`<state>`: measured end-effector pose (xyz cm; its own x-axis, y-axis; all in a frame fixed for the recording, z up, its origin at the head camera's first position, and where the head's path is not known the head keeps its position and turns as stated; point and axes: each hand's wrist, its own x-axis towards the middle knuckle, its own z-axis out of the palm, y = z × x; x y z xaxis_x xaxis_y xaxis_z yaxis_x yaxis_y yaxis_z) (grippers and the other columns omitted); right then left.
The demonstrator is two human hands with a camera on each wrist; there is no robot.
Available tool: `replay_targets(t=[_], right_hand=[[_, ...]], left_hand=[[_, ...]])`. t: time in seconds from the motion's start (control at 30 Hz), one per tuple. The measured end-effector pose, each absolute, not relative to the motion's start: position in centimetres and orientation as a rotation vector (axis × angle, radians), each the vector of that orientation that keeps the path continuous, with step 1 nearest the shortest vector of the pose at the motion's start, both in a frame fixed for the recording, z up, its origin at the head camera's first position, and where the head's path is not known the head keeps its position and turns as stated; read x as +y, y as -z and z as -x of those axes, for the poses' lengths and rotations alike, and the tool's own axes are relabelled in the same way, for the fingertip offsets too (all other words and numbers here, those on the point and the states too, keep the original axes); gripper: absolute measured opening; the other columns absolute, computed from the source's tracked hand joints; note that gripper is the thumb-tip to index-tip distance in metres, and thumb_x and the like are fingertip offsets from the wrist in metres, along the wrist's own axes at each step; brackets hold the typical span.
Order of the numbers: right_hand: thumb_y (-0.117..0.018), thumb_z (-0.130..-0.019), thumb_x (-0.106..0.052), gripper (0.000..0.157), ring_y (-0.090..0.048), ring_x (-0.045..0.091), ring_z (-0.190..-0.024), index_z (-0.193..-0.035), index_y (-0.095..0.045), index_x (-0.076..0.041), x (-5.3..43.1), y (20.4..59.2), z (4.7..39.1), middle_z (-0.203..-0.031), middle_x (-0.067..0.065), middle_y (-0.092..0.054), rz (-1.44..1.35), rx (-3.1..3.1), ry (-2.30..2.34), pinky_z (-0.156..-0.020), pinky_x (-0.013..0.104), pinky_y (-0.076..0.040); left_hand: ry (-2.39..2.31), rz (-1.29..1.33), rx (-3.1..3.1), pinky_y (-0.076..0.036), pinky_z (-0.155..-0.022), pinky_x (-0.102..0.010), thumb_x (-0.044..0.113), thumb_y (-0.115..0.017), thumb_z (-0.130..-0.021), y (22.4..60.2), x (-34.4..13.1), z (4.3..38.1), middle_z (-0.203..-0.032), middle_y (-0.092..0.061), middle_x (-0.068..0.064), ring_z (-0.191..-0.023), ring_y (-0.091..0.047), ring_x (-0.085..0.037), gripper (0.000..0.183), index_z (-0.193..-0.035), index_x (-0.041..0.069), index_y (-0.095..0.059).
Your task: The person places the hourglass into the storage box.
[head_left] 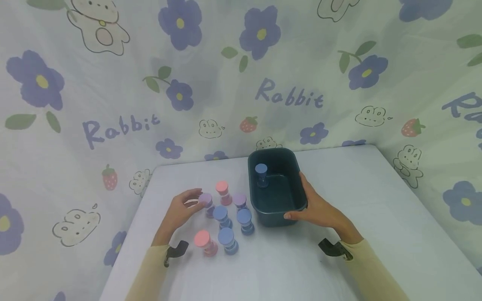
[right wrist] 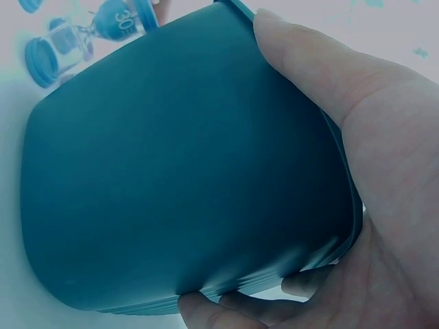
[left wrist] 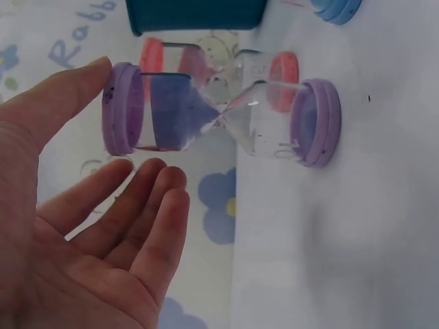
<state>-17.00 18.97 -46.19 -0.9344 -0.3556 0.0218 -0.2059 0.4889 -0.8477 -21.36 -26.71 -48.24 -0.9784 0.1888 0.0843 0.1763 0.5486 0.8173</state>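
My left hand (head_left: 182, 210) is beside a purple-capped hourglass (left wrist: 219, 116) standing on the table. In the left wrist view its thumb meets the edge of the upper cap, while the other fingers stay loosely bent and apart from the glass. My right hand (head_left: 318, 207) grips the right side of a dark teal bin (right wrist: 171, 164), thumb at the front rim and fingers along the side wall. Inside the bin, near its left wall, stands a blue hourglass (head_left: 262, 175). A pink hourglass (head_left: 224, 193) stands just behind the purple one.
Between the hands stand another purple hourglass (head_left: 240, 201), several blue hourglasses (head_left: 246, 221) and a second pink hourglass (head_left: 206, 243), close together. The white table (head_left: 278, 267) ends at a printed cloth backdrop (head_left: 226, 83).
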Motion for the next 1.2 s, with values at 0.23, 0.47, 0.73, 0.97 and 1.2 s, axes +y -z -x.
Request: replay_targets(t=[0.23,0.47,0.73,0.97,1.2], right_hand=[[-0.088,-0.078,-0.045,0.135,-0.010,0.046,-0.160,-0.166,0.012,-0.022,19.0,46.1,16.9,-0.176,0.010,0.005,0.485,2.568,1.448,-0.119,0.077,-0.023],[-0.088,-0.078,-0.046,0.136,-0.009,0.045,-0.160,-0.166,0.013,-0.023,19.0,46.5,16.9,-0.176,0.010,0.005,0.486,2.561,1.453,-0.120,0.077,-0.023],[-0.089,-0.078,-0.044,0.136,-0.009,0.045,-0.161,-0.166,0.012,-0.022,18.9,46.5,16.8,-0.176,0.010,0.006,0.504,2.554,1.468,-0.120,0.077,-0.023],[-0.089,-0.078,-0.044,0.136,-0.009,0.045,-0.161,-0.166,0.013,-0.020,18.9,46.3,16.8,-0.176,0.011,0.006,0.489,2.570,1.446,-0.120,0.076,-0.023],[-0.089,-0.077,-0.047,0.136,-0.010,0.045,-0.161,-0.166,0.011,-0.021,19.0,46.3,17.0,-0.176,0.011,0.004,0.489,2.600,1.413,-0.120,0.075,-0.024]], left_hand=[[-1.462,-0.362,2.721,-0.055,-0.108,-0.038,0.029,-0.082,-0.090,48.9,-26.8,21.4,-0.134,-0.068,-0.017,-0.128,-0.064,-0.032,0.056,-0.136,0.004,-0.062],[-1.520,-0.318,2.696,-0.057,-0.103,-0.028,0.031,-0.084,-0.087,48.8,-26.6,21.0,-0.131,-0.070,-0.015,-0.124,-0.066,-0.022,0.053,-0.130,0.007,-0.066],[-1.612,-0.322,2.678,-0.055,-0.100,-0.017,0.020,-0.083,-0.088,48.3,-26.6,20.7,-0.134,-0.067,-0.019,-0.115,-0.061,0.005,0.051,-0.132,0.003,-0.065],[-1.704,-0.318,2.680,-0.054,-0.098,-0.011,0.013,-0.082,-0.088,46.4,-26.3,20.5,-0.136,-0.065,-0.021,-0.114,-0.060,0.010,0.048,-0.132,0.002,-0.065],[-1.787,-0.384,2.665,-0.054,-0.099,-0.013,0.011,-0.081,-0.089,44.4,-25.8,20.5,-0.133,-0.068,-0.013,-0.118,-0.061,0.005,0.047,-0.132,0.002,-0.066]])
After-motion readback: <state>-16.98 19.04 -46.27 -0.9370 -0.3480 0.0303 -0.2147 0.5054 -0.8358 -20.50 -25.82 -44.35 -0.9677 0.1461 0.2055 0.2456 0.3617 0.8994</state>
